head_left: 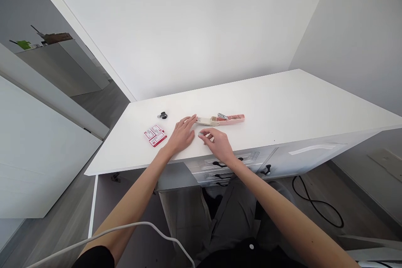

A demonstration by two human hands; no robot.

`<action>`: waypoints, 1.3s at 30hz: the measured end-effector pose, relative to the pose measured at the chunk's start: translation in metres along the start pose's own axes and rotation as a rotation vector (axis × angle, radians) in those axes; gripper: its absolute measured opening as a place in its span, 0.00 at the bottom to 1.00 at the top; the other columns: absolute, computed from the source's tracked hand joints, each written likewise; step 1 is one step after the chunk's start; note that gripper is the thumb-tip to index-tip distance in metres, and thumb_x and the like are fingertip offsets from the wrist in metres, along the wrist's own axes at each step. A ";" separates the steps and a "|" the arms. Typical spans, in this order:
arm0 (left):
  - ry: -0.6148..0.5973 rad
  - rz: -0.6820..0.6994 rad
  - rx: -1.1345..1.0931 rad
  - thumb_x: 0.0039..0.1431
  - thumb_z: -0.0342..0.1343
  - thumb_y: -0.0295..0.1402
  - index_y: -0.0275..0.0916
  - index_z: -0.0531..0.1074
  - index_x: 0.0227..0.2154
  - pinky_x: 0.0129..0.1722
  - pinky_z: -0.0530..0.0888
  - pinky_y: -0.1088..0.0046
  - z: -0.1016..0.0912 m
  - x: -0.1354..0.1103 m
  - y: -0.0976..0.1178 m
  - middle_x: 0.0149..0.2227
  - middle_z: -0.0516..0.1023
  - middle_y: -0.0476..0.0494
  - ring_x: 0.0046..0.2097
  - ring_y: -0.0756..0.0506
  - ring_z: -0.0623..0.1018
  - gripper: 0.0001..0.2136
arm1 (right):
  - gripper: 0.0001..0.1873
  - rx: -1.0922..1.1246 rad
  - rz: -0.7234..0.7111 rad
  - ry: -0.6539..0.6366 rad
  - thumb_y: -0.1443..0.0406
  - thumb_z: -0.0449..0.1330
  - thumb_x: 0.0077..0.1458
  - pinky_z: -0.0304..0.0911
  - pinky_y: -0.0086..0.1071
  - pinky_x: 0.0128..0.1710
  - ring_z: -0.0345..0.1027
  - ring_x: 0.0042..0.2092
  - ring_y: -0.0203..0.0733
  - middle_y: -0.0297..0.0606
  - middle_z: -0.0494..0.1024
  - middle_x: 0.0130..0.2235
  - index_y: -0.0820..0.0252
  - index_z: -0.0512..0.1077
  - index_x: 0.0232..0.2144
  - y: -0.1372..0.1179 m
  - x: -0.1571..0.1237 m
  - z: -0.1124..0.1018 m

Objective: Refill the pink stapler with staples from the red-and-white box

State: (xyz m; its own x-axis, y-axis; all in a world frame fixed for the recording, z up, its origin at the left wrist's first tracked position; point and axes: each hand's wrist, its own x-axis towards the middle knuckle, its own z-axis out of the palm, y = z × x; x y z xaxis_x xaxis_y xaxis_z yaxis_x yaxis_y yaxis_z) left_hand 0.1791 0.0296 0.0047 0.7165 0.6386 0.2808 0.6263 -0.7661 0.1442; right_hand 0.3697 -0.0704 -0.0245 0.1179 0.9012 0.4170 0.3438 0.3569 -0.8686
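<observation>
A pink and cream stapler (226,120) lies unfolded on the white cabinet top, its cream cover (205,121) to the left and its pink body to the right. A metal part stands out of the pink body. My left hand (181,136) rests on the surface with fingers stretched out, their tips at the left end of the cream cover. Just in front of the stapler, my right hand (218,144) pinches a small pale grey piece (200,134), too small to make out fully.
Left of my left hand lie red and white small boxes (155,135). A small black object (162,115), perhaps a staple remover, sits behind them. The cabinet top (282,104) meets the wall at the back. A white cable (147,223) crosses my left forearm.
</observation>
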 end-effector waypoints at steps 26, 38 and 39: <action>-0.037 -0.037 -0.077 0.73 0.44 0.32 0.44 0.65 0.70 0.71 0.63 0.51 0.005 -0.004 0.004 0.74 0.66 0.43 0.73 0.39 0.65 0.25 | 0.15 -0.680 -0.251 0.026 0.57 0.55 0.73 0.60 0.56 0.57 0.70 0.52 0.56 0.44 0.82 0.50 0.52 0.82 0.41 0.022 0.067 -0.091; -0.039 -0.042 -0.090 0.73 0.45 0.33 0.43 0.66 0.68 0.71 0.64 0.51 0.004 -0.002 0.005 0.73 0.66 0.43 0.73 0.38 0.65 0.24 | 0.14 -0.644 -0.240 0.024 0.55 0.57 0.72 0.60 0.54 0.58 0.73 0.52 0.55 0.42 0.83 0.49 0.51 0.81 0.39 0.022 0.064 -0.092; -0.038 -0.043 -0.093 0.73 0.45 0.33 0.43 0.66 0.68 0.71 0.64 0.51 0.004 -0.002 0.005 0.73 0.66 0.43 0.73 0.38 0.65 0.24 | 0.15 -0.642 -0.240 0.025 0.55 0.57 0.72 0.60 0.55 0.58 0.73 0.51 0.55 0.42 0.83 0.48 0.51 0.81 0.39 0.022 0.064 -0.092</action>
State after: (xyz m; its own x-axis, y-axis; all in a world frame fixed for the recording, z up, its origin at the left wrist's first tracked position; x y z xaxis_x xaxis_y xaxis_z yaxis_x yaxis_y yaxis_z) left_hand 0.1819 0.0243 0.0010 0.7017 0.6723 0.2360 0.6271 -0.7399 0.2433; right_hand 0.4706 -0.0276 0.0075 -0.0118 0.8069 0.5906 0.8465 0.3225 -0.4237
